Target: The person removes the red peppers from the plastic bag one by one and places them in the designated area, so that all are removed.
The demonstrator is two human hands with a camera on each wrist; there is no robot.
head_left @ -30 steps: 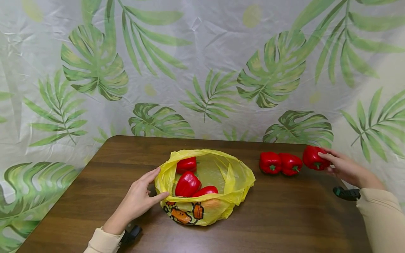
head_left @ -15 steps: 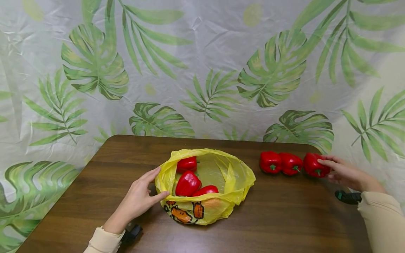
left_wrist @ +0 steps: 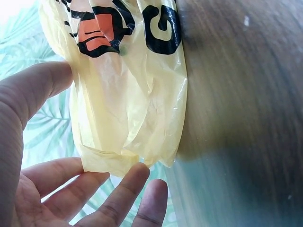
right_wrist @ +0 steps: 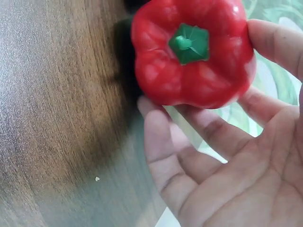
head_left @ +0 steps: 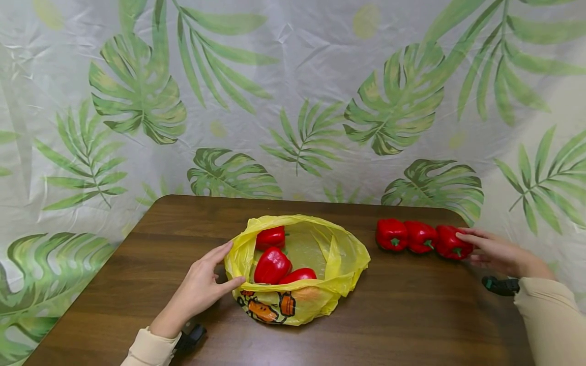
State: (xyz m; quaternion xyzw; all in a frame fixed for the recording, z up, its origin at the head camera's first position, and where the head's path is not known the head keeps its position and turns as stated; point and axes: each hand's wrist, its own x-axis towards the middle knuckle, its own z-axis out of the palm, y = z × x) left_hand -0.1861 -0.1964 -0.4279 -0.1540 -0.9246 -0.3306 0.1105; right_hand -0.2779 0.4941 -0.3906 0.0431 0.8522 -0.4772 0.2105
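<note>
My right hand (head_left: pixel 501 254) holds a glossy red bell pepper (head_left: pixel 449 243) between thumb and fingers at the table's right end. In the right wrist view, its green stem faces the camera and the fingers curl under it (right_wrist: pixel 194 71). Two more bell peppers, a left one (head_left: pixel 391 235) and a middle one (head_left: pixel 420 237), lie in line beside it. My left hand (head_left: pixel 200 282) rests spread against the left side of a yellow plastic bag (head_left: pixel 316 307), thumb and fingertips at its rim. Inside the bag's wide mouth lie three red bell peppers, one in front (head_left: pixel 273 266).
The brown wooden table (head_left: pixel 403 315) has rounded back corners. Directly behind it hangs a pale curtain (head_left: pixel 316 76) printed with green leaves. Dark wrist straps show at the left (head_left: pixel 189 338) and right (head_left: pixel 500 285) cuffs.
My right hand has lowered the bell pepper and slid it slightly left, against the middle one of the row. The left hand and the bag have stayed in place.
</note>
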